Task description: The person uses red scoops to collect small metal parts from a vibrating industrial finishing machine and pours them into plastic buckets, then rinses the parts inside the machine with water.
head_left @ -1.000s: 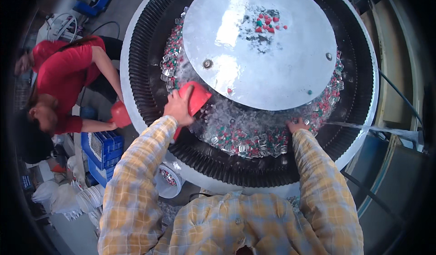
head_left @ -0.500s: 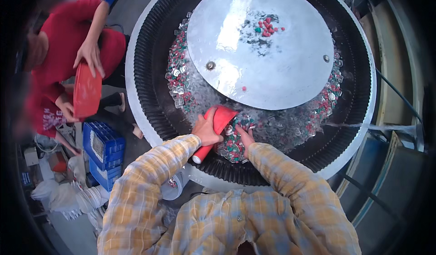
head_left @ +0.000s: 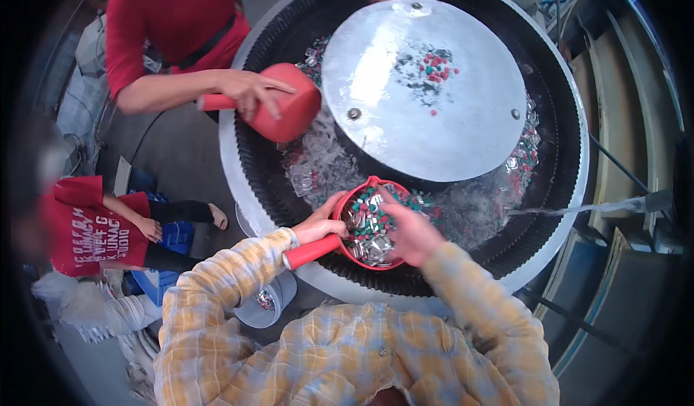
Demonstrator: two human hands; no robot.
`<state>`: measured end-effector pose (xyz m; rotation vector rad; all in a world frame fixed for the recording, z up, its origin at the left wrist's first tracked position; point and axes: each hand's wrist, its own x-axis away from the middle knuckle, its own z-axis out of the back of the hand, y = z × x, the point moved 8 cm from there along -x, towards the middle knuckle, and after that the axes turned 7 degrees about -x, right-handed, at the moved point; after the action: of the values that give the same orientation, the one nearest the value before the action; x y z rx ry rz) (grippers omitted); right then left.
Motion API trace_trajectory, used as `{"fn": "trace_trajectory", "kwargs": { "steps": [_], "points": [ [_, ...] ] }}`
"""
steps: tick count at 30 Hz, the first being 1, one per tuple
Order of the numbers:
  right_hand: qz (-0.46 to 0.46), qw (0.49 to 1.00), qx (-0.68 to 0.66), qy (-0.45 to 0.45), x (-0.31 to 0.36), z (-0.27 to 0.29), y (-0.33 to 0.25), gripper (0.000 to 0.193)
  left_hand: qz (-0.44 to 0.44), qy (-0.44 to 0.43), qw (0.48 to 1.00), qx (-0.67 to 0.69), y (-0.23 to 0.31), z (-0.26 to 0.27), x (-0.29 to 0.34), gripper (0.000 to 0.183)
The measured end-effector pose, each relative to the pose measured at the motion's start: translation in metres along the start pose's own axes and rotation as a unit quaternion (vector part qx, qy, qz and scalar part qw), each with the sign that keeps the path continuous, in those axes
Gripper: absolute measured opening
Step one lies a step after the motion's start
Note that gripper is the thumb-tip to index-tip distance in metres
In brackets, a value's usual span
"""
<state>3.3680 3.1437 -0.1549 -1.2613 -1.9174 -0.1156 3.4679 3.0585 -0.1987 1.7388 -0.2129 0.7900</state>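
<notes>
A red plastic dipper (head_left: 314, 251) sits tipped up at the near side of a large round tumbling tub (head_left: 230, 146), full of small shiny metal pieces mixed with green and red media (head_left: 372, 221). My left hand (head_left: 322, 221) grips its rim beside the handle. Over the right side of its mouth lies my right hand (head_left: 416, 234), fingers stretched out and slightly blurred, by the loose pieces. Whether the fingertips touch the pieces I cannot tell. Around a grey metal disc (head_left: 426, 131) in the tub, more pieces lie in foamy water.
A co-worker in red holds another red dipper (head_left: 289, 106) over the tub's left side. A second person in red (head_left: 79, 225) is farther left. Water pours from a pipe (head_left: 656, 202) at right. A pale bucket (head_left: 269, 305) stands below the tub's rim.
The dipper has turned mouth-up with pieces inside; before, it lay tilted among them. My right hand has come over its mouth. A co-worker's dipper now hangs over the tub.
</notes>
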Motion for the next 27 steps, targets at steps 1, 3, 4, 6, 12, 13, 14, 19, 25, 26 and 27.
{"fn": "trace_trajectory", "kwargs": {
  "steps": [1,3,4,6,12,13,14,19,25,26,27],
  "points": [
    [-0.018,0.999,0.025,0.026,0.021,0.000,-0.010,0.068,-0.006,0.006,1.000,0.005,0.002,0.001,0.006,0.086],
    [0.025,0.997,0.075,0.018,0.052,-0.003,-0.034,0.058,-0.063,0.003,0.997,0.045,0.015,-0.002,0.020,0.086],
    [0.082,0.994,0.078,0.011,0.059,0.004,-0.046,0.052,-0.080,-0.007,0.995,0.065,0.020,-0.004,0.029,0.085],
    [0.200,0.976,0.074,0.042,0.085,0.016,-0.063,0.047,-0.124,-0.002,0.988,0.088,0.028,-0.007,0.043,0.084],
    [0.330,0.938,-0.001,0.104,0.133,0.085,-0.076,0.044,-0.210,0.069,0.955,0.197,0.020,-0.018,0.084,0.084],
    [0.338,0.934,-0.008,0.113,0.140,0.102,-0.077,0.044,-0.239,0.108,0.941,0.216,0.023,-0.021,0.086,0.081],
    [0.339,0.933,-0.008,0.121,0.143,0.111,-0.077,0.044,-0.238,0.119,0.935,0.236,0.017,-0.020,0.092,0.079],
    [0.334,0.932,-0.008,0.141,0.143,0.162,-0.085,0.044,-0.239,0.213,0.883,0.343,-0.014,-0.016,0.131,0.076],
    [0.324,0.927,0.010,0.191,0.141,0.170,-0.081,0.045,-0.309,0.443,0.802,0.257,-0.048,0.057,0.217,0.071],
    [0.324,0.923,0.010,0.207,0.140,0.175,-0.080,0.045,-0.276,0.456,0.813,0.235,-0.056,0.069,0.224,0.072],
    [0.327,0.921,0.009,0.210,0.139,0.178,-0.080,0.045,-0.243,0.466,0.823,0.213,-0.063,0.080,0.226,0.073]
  ]
}}
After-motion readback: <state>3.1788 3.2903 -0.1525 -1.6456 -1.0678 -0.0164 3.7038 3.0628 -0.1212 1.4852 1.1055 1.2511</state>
